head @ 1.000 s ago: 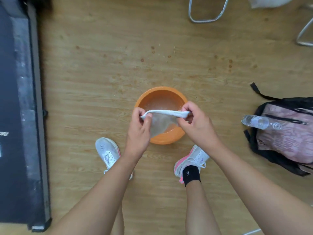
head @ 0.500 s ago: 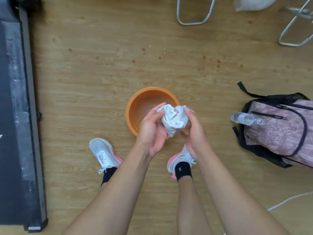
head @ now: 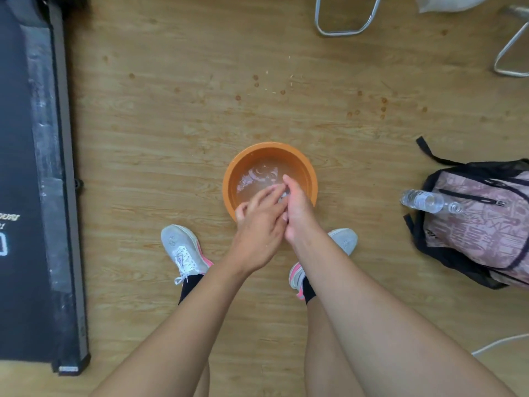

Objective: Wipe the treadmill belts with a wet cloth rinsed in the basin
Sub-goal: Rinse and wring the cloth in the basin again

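An orange basin [head: 269, 151] with water stands on the wooden floor in front of my feet. My left hand [head: 259, 227] and my right hand [head: 297, 209] are pressed together over its near rim, closed around the white cloth [head: 283, 196]. Only a small pale bit of the cloth shows between my fingers. The water behind my hands ripples. The black treadmill belt [head: 17, 156] with its grey side rail lies along the left edge of the view.
A pink and black backpack [head: 481, 222] lies on the floor at the right, with a clear plastic bottle [head: 423, 200] resting against it. Metal chair legs [head: 343, 21] stand at the top. A white cable [head: 498, 343] runs at the lower right.
The cloth was stretched flat between both hands, then bunched into a ball above the basin. Now both hands have dropped lower into the basin with the cloth squeezed between them.
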Available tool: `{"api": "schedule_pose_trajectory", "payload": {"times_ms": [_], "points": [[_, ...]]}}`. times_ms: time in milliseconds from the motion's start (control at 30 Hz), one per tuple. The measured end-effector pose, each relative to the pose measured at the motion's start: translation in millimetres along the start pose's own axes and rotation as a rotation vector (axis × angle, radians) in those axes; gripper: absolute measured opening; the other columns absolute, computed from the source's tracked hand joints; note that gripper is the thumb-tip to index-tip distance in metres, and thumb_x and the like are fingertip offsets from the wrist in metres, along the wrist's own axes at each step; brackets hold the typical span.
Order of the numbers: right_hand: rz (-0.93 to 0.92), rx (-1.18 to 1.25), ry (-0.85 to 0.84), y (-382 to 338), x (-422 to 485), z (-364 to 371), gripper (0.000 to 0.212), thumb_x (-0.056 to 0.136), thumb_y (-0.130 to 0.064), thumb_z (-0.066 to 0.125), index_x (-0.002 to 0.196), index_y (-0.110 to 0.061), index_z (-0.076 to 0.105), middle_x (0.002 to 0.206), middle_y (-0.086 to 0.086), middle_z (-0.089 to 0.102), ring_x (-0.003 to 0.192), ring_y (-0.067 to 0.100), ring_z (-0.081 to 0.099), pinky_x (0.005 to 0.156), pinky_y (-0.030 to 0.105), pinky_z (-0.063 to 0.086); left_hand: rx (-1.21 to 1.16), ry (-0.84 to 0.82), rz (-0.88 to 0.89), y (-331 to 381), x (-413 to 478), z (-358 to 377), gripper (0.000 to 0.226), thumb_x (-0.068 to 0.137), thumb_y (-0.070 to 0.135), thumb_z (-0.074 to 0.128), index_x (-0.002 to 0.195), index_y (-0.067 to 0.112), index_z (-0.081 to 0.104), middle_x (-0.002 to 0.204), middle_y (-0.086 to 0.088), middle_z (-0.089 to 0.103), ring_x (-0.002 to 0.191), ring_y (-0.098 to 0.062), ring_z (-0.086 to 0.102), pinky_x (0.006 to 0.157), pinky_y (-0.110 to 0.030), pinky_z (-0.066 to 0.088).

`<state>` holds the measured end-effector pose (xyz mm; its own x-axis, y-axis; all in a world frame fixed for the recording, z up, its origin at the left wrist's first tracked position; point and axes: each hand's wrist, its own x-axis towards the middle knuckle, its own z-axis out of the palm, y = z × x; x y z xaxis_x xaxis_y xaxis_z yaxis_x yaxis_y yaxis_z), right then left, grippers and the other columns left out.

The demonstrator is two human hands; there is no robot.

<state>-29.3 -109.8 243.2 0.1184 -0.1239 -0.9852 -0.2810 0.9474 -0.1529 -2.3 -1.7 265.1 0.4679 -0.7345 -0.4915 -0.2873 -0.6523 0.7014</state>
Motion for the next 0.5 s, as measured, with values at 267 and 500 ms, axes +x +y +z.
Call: {"api": "schedule_pose_trajectory", "payload": {"times_ms": [267, 500], "points": [[-0.156, -0.429, 0.170, 0, 13, 28, 0.027, 0.093, -0.038, 0.069, 0.078, -0.019, 0.057, 0.057, 0.001, 0.050, 0.041, 0.016, 0.036, 0.040, 0.019, 0.022, -0.659, 0.388, -0.521, -39, -24, -19, 0.048, 0.091, -0.009, 0.052, 0.126, 0.022, 0.064, 0.135, 0.005, 0.062, 0.123, 0.005, 0.054, 0.111, -0.034, 0.045], [-0.129, -0.444, 0.124, 7, 23, 37, 0.024, 0.105, -0.036, 0.056, 0.086, -0.023, 0.056, 0.058, 0.001, 0.046, 0.039, 0.013, 0.031, 0.044, 0.017, 0.021, -0.699, 0.317, -0.601, -58, -25, 9, 0.037, 0.096, 0.004, 0.054, 0.123, 0.027, 0.062, 0.134, -0.003, 0.061, 0.123, -0.012, 0.056, 0.104, -0.029, 0.045]]}}
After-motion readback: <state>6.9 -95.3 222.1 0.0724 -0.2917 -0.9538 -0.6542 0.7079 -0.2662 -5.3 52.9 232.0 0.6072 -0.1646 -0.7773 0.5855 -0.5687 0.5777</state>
